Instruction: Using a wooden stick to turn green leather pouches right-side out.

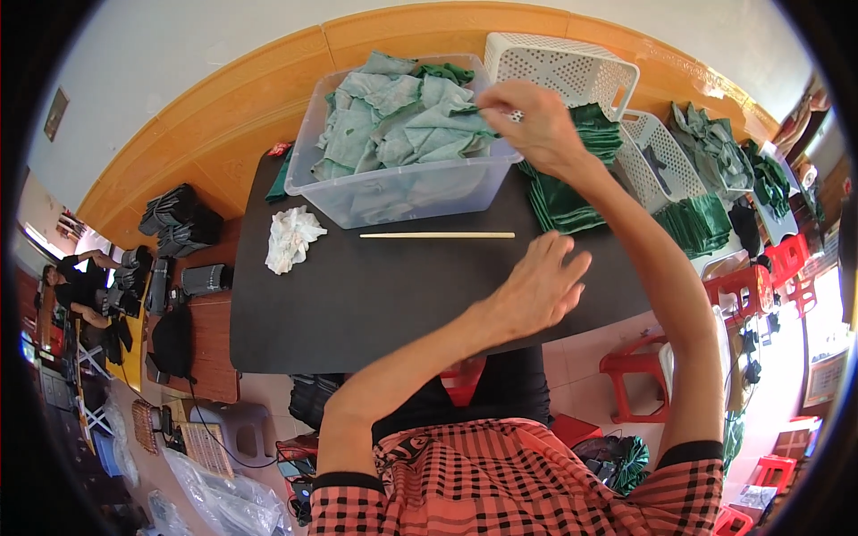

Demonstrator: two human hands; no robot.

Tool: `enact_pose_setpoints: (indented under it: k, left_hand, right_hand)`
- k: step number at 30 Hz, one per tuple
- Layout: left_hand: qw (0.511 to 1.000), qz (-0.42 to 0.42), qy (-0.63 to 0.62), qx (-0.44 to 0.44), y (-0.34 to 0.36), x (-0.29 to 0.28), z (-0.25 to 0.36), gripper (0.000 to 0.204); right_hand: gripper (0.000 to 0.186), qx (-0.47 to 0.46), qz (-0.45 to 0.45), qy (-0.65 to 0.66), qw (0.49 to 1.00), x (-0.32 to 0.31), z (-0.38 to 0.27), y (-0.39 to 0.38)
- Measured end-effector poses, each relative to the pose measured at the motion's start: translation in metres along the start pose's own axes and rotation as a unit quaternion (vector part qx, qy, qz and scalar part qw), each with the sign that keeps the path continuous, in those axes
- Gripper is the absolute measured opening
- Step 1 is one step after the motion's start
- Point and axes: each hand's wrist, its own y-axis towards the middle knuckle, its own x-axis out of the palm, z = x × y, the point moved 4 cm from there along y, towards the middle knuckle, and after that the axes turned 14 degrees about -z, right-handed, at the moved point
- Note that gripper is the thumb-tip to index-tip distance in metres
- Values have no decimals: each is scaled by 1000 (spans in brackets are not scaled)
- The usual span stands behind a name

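From the head view I see my right hand (541, 125) over the right rim of a translucent plastic tub (398, 204), fingers curled beside the pale green cloth pieces (411, 112) heaped in it; I cannot tell whether its grip has pinched a corner or is bare; my left hand (536, 286) hangs loosely open above the tabletop, its grip released, with nothing in it.

What could go wrong, as I judge it: the pieces overlap and tangle, so a pull on one might drag its neighbours over the rim; the right forearm passes close over the dark green stack (567, 210), and a low elbow could skew its layers; the pale stick (438, 235) lies loose in front of the tub, where a careless sweep of the left hand might roll it away.

The tabletop (322, 313) is dark and smooth; a crumpled white wad (293, 238) lies left of the stick; a white perforated basket (572, 62) stands behind the stack, against orange wall panelling (259, 85); red stools (636, 384) stand on the floor to the right; at far left a person (79, 281) in dark clothing sits by another work surface.
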Motion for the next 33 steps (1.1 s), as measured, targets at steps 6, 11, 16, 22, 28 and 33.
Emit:
enact_pose_setpoints:
  k: [6, 11, 16, 22, 28, 33]
  left_hand:
    - [995, 33, -69, -59, -59, -41, 23, 35]
    - [957, 80, -230, -158, -93, -70, 6, 20]
    - [730, 176, -648, -127, -113, -75, -52, 61]
    - [628, 277, -705, -179, -139, -105, -57, 81]
    - [676, 235, -631, -300, -157, -81, -47, 65]
    - [849, 209, -327, -359, -185, -94, -30, 41]
  right_hand:
    - [23, 73, -64, -459, 883, 25, 30, 49]
    - [25, 31, 127, 112, 985, -1, -17, 49]
    - [18, -63, 22, 163, 984, 27, -88, -6]
    - [11, -229, -244, 56, 941, 90, -105, -106]
    - [12, -152, -276, 77, 946, 119, -72, -144]
    - [25, -57, -267, 218, 937, 111, -65, -144]
